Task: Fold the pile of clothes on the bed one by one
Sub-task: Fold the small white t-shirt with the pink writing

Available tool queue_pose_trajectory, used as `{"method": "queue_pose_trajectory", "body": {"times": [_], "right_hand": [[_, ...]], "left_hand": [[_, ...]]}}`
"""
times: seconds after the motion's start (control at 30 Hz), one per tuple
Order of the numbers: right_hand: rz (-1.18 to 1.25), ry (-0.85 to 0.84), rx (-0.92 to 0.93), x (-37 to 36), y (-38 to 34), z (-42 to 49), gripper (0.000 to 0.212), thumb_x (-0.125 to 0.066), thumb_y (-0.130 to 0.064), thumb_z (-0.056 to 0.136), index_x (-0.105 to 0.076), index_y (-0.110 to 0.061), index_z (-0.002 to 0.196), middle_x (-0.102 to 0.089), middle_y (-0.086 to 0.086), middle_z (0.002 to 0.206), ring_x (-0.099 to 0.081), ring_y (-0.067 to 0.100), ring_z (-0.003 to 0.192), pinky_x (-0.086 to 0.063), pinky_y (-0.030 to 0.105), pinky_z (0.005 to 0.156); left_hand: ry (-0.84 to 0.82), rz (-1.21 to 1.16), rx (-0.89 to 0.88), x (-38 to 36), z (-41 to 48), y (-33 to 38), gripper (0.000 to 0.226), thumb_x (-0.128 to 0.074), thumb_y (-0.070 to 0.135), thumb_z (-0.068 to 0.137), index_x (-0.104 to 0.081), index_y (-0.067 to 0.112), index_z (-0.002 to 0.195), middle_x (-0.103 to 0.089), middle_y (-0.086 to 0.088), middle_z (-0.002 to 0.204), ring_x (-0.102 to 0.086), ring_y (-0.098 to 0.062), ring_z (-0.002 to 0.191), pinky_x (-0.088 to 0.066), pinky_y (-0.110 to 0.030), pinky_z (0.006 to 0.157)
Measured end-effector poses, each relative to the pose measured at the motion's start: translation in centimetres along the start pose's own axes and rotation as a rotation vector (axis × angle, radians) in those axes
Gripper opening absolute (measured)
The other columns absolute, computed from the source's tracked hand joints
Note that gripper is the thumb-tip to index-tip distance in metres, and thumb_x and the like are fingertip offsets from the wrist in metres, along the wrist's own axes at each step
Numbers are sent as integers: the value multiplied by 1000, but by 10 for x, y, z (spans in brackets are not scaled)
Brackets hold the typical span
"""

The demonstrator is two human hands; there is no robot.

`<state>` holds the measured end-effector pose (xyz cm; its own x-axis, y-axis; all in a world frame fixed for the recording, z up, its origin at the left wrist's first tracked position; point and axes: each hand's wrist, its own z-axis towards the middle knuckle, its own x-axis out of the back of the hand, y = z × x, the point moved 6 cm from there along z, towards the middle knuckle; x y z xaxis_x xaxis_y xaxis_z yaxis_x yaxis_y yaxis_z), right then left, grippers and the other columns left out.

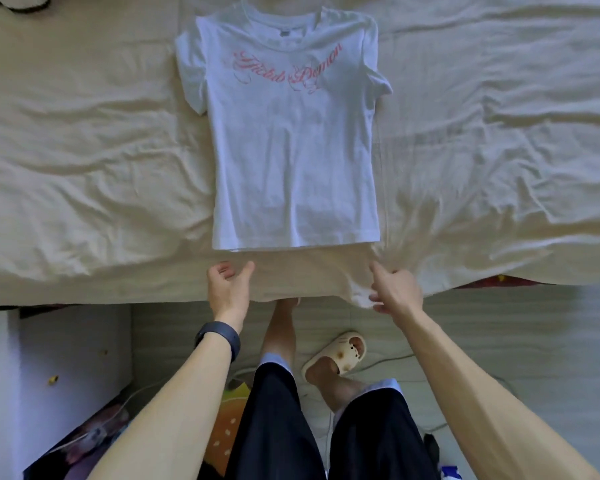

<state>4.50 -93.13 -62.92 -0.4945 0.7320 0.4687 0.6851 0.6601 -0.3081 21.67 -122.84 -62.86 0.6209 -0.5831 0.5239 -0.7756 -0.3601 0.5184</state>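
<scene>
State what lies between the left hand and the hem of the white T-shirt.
Only a bare strip of cream bedsheet, in the head view; the left hand is clear of the T-shirt.

Both arms stretched forward, forearms bare, hands just short of the T-shirt hem. Left hand below the hem's left corner, not touching it: palm turned inward, fingers loosely curled, thumb apart, nothing held. Right hand below the hem's right corner, back of hand up, index extended toward that corner, other fingers hanging relaxed, nothing gripped
</scene>
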Motion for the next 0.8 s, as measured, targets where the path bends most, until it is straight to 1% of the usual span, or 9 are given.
{"method": "queue_pose_trajectory", "body": {"times": [0.07,0.13,0.23,0.37,0.5,0.57,0.63,0.7,0.8], "right_hand": [[286,-48,91,1,-35,3,47,-67,-62,86,-55,-20,105,-66,-3,105,-75,11,67,-62,36,58],[423,-102,99,-1,-63,11,48,-72,-57,87,-54,-21,112,-59,-6,111,-76,14,73,-63,38,58],[280,-33,144,2,-74,24,23,-68,-37,95,-61,-16,98,-66,5,98,-71,13,61,-58,30,52],[193,148,82,24,-36,32,21,-58,-30,100,-59,-9,94,-70,16,90,-72,17,59,-57,31,49],[-35,78,32,21,-30,32,22,-59,-31,98,-60,-10,103,-71,15,96,-73,34,84,-61,52,79],[-194,191,91,24,-49,23,34,-60,-36,92,-57,-11,114,-65,16,114,-64,39,104,-52,49,94],[-342,315,190,23,-70,11,50,-60,-34,86,-48,-10,129,-49,17,133,-49,38,121,-41,47,102],[-458,356,400,11,-101,-1,63,-61,-35,87,-40,-12,142,-37,14,147,-36,36,135,-31,49,111],[-693,356,832,-24,-156,-13,71,-56,-42,95,-32,-18,157,-23,11,165,-23,33,151,-20,46,118]], "left_hand": [[27,-118,1,9,9,16,46,-75,53,81,-57,23,112,-65,9,105,-61,-9,92,-42,-25,72],[23,-110,-16,13,21,33,41,-68,60,83,-63,23,99,-67,8,94,-61,-10,83,-44,-25,67],[37,-32,-24,23,41,46,32,-64,52,91,-62,22,81,-67,4,82,-61,-20,77,-47,-32,66],[54,103,-13,49,54,29,25,-62,42,96,-61,21,83,-70,-2,81,-68,-28,84,-49,-36,73],[-150,221,26,42,51,10,18,-63,34,96,-57,20,88,-71,-10,99,-68,-27,87,-45,-31,67],[-183,256,15,34,44,19,23,-68,33,92,-56,18,104,-67,-9,113,-64,-24,90,-44,-33,70],[-5,402,-149,35,35,37,41,-68,30,87,-50,13,120,-54,-12,126,-55,-30,105,-43,-37,81],[211,609,-501,29,18,73,55,-66,28,84,-47,8,132,-43,-20,138,-47,-41,122,-41,-48,93],[29,905,-975,-24,4,122,74,-51,44,88,-31,18,155,-21,-16,161,-25,-38,147,-20,-55,116]]}}
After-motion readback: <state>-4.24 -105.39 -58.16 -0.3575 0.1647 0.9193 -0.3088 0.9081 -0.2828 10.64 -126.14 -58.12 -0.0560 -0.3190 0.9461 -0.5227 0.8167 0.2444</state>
